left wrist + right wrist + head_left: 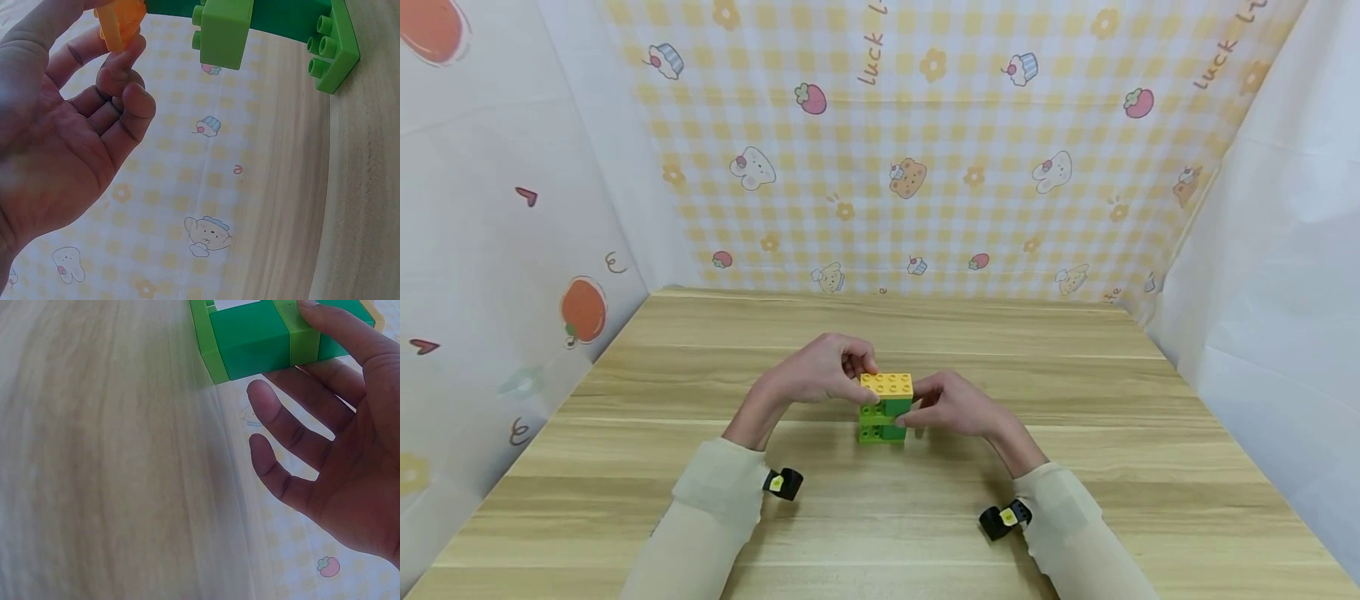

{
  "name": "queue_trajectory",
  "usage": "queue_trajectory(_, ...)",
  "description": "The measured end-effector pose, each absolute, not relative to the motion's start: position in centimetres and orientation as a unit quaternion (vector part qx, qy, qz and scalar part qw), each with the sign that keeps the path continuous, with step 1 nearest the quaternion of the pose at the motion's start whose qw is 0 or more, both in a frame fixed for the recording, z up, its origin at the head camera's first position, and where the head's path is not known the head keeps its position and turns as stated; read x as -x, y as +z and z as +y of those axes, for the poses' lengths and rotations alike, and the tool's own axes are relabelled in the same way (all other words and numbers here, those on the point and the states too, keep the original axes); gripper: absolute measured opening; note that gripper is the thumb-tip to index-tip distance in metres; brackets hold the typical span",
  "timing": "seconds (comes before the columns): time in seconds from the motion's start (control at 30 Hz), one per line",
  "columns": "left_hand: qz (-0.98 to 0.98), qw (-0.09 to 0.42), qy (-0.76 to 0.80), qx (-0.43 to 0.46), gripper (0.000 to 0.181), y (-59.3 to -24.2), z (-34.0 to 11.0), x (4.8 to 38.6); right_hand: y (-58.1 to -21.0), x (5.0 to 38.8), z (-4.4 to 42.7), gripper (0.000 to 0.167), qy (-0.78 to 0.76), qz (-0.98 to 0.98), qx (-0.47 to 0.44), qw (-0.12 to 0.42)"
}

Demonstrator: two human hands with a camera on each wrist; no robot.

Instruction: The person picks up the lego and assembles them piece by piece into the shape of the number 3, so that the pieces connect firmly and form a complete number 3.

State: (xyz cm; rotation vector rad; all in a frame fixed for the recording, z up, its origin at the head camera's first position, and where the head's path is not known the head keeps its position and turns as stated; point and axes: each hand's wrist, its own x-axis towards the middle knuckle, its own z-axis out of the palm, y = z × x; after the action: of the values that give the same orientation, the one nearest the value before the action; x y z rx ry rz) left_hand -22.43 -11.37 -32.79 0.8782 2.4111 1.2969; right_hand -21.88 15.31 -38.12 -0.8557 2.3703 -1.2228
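A small stack of toy building bricks stands upright on the table in the middle of the head view. A yellow brick point(895, 383) is on top. Below it, dark green bricks point(250, 344) alternate with a light green middle brick point(225, 31) and a light green bottom brick point(342, 56). My left hand point(820, 371) pinches the yellow brick from the left, thumb in front and fingers behind. From the right, my right hand point(958, 406) holds the stack, its thumb on the light green middle brick. In the right wrist view, two of its fingers hang off the bricks.
The wood-grain table point(880, 533) stretches out around the stack. Behind it hangs a yellow checked cloth point(917, 125) with printed pictures. White cloth point(1292, 225) closes off the sides. Each wrist wears a black band with a small camera.
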Motion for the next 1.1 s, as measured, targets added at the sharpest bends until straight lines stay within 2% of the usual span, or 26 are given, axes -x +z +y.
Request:
queue_trajectory(0.47,0.841,0.128,0.43,-0.304,0.021,-32.5,-11.3,22.2,-38.0,22.0,15.3,0.023,-0.428,0.834,0.303,0.17)
queue_trajectory(1.1,0.855,0.197,0.373,-0.301,0.045,-33.8,-11.9,22.7,-38.2,22.0,15.4,0.025,-0.434,0.829,0.309,0.172)
